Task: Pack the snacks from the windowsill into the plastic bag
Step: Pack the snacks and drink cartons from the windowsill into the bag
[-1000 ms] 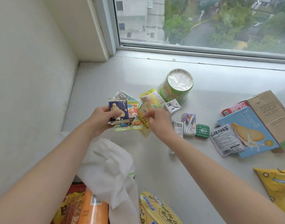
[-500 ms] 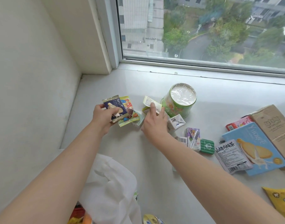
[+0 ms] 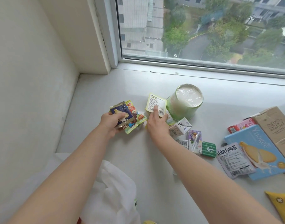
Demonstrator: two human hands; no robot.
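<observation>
Snacks on windowsill (image 3: pixel 106 88), two hands at work.
White plastic bag (image 3: pixel 112 191) lies at the near edge, lower left. Left hand (image 3: pixel 110 122) grips a dark blue packet (image 3: pixel 120 113) stacked on a colourful packet (image 3: pixel 133 117). Right hand (image 3: pixel 156 123) pinches a pale yellow sachet (image 3: pixel 155 103), touching the green tub (image 3: pixel 185 102). Further snacks lie right, including a blue biscuit box (image 3: pixel 259 152).

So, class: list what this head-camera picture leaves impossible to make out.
- Plastic bag: contents hidden by its white film and the bottom edge.
- Yellow packet: cut off by the right edge.
- Sachet under the right hand: print too small.
- Pink box: mostly covered by the cardboard box.
</observation>
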